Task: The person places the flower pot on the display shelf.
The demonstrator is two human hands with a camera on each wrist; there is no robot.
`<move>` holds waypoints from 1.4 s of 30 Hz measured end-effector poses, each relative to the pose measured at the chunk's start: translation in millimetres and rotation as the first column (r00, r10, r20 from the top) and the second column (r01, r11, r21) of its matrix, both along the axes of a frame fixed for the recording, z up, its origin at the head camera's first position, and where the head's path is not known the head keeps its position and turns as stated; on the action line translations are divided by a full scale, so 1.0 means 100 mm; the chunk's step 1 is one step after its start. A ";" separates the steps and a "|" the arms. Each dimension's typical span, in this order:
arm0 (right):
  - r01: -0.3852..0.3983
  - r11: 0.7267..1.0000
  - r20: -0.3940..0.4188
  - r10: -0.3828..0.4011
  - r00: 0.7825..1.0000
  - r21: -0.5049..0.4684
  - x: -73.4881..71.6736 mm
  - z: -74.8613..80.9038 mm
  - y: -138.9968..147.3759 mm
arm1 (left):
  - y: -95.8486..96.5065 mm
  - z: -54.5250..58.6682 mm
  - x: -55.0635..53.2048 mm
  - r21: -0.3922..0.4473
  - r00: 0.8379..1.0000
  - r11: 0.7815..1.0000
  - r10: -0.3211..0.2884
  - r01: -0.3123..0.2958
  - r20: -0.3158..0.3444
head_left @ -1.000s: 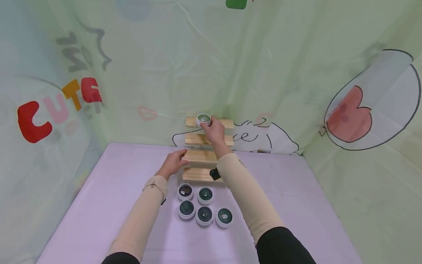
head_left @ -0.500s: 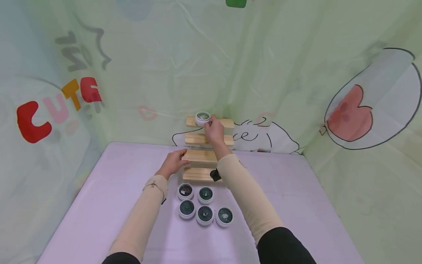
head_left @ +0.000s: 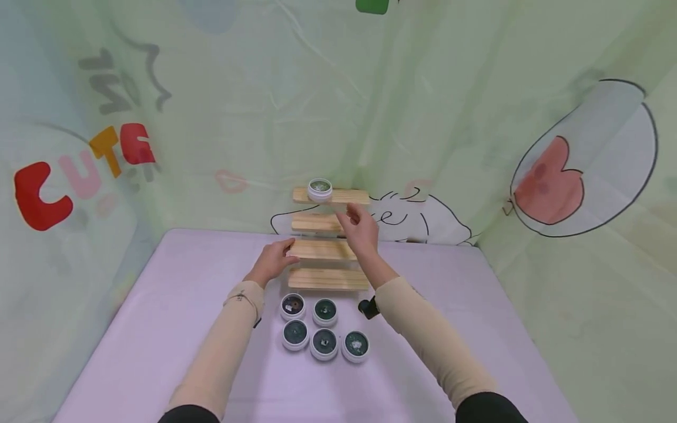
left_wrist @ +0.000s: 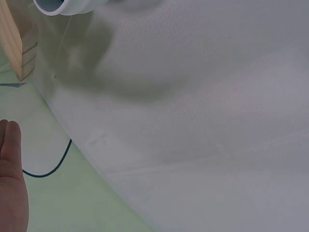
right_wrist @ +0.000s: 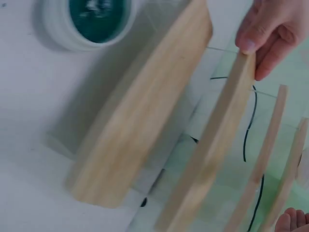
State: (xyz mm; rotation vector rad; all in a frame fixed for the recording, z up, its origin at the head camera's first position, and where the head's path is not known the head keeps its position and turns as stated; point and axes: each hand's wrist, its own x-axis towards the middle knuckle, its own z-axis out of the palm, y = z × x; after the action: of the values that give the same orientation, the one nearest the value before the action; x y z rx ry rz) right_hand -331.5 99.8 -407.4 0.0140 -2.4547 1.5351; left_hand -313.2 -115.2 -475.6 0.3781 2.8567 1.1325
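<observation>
The white jar (head_left: 319,190) sits upright on the top plank (head_left: 350,196), toward its 9 o'clock end, round face up and its axis near vertical. The right hand (head_left: 365,230) is near it, at its 4 o'clock, the grip empty and partly open, fingers loosely curled. The left hand's grip (head_left: 271,261) pinches the 9 o'clock end of the second-lowest plank (head_left: 324,249). All four planks lie lengthwise from 9 to 3 o'clock. Five more jars (head_left: 324,343) stand at 6 o'clock on the table (head_left: 132,329).
</observation>
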 end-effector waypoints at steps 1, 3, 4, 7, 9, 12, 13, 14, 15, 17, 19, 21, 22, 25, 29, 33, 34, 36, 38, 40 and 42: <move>-0.007 1.000 0.006 0.007 1.000 0.004 0.04 -0.04 0.05 | 0.00 0.00 0.00 0.004 1.000 1.000 -0.005 0.005 -0.006; -0.022 1.000 0.030 0.022 0.999 0.001 0.13 -0.11 0.14 | 0.00 0.01 0.01 0.010 1.000 1.000 -0.011 0.011 -0.009; -0.029 1.000 0.042 0.030 0.999 -0.008 0.17 -0.15 0.19 | 0.00 0.01 0.01 0.013 1.000 1.000 -0.014 0.014 -0.006; -0.044 0.998 0.070 0.047 0.996 -0.046 0.31 -0.26 0.32 | 0.00 0.01 0.01 0.019 1.000 1.000 -0.011 0.011 0.015; -0.048 0.996 0.086 0.053 0.995 -0.069 0.40 -0.33 0.40 | 0.00 0.00 0.01 0.021 1.000 1.000 -0.009 0.009 0.023; -0.048 0.995 0.102 0.056 0.993 -0.083 0.56 -0.40 0.49 | 0.00 0.01 0.02 0.030 1.000 0.999 -0.011 0.010 0.023; -0.048 0.995 0.107 0.058 0.993 -0.091 0.60 -0.43 0.52 | 0.00 0.02 0.03 0.035 1.000 0.999 -0.010 0.009 0.025; -0.050 0.995 0.115 0.060 0.991 -0.092 0.65 -0.47 0.54 | 0.00 0.03 0.04 0.039 1.000 0.999 -0.009 0.008 0.028; -0.050 0.995 0.124 0.061 0.990 -0.091 0.69 -0.50 0.57 | 0.00 0.04 0.04 0.041 0.999 0.999 -0.006 0.005 0.033; -0.050 0.995 0.143 0.062 0.988 -0.085 0.78 -0.57 0.62 | 0.00 0.05 0.05 0.043 0.999 0.999 -0.007 0.005 0.034; -0.051 0.995 0.162 0.064 0.985 -0.084 0.87 -0.64 0.67 | 0.00 0.04 0.05 0.038 0.999 0.999 -0.008 0.007 0.033; -0.051 0.996 0.177 0.063 0.982 -0.074 0.97 -0.69 0.71 | 0.01 0.04 0.05 0.031 1.000 0.999 -0.012 0.011 0.024; -0.051 0.996 0.178 0.064 0.982 -0.076 1.01 -0.71 0.73 | 0.01 0.03 0.05 0.029 1.000 1.000 -0.014 0.013 0.021; -0.058 0.997 0.178 0.067 0.982 -0.056 1.15 -0.80 0.77 | 0.01 0.02 0.04 0.031 1.000 0.999 -0.014 0.014 0.023; -0.073 0.997 0.183 0.076 0.980 -0.026 1.32 -0.93 0.81 | 0.01 0.01 0.03 0.029 0.999 1.000 -0.012 0.011 0.029; -0.098 0.995 0.222 0.091 0.971 0.019 1.47 -1.08 0.82 | 0.01 0.03 0.04 0.030 0.999 0.999 -0.012 0.011 0.035; -0.103 0.994 0.232 0.092 0.968 0.036 1.50 -1.12 0.83 | 0.01 0.04 0.05 0.031 0.999 0.999 -0.015 0.014 0.032; -0.116 0.992 0.246 0.099 0.964 0.058 1.56 -1.19 0.84 | 0.01 0.06 0.06 0.028 1.000 0.999 -0.022 0.021 0.020; -0.129 0.989 0.258 0.108 0.960 0.067 1.61 -1.25 0.85 | 0.01 0.08 0.07 0.025 1.000 0.999 -0.030 0.030 0.009; -0.150 0.987 0.257 0.129 0.958 0.061 1.66 -1.29 0.87 | 0.01 0.08 0.08 0.020 0.999 0.999 -0.032 0.032 0.007; -0.171 0.984 0.255 0.152 0.955 0.055 1.70 -1.32 0.88 | 0.00 0.06 0.07 0.015 0.999 0.999 -0.030 0.029 0.012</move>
State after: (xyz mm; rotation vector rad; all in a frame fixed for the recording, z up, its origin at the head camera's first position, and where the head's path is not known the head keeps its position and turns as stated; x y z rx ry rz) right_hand -161.5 188.2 -539.8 0.0380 -2.7711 1.5942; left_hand -306.5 -115.3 -469.1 0.4113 2.8240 1.1481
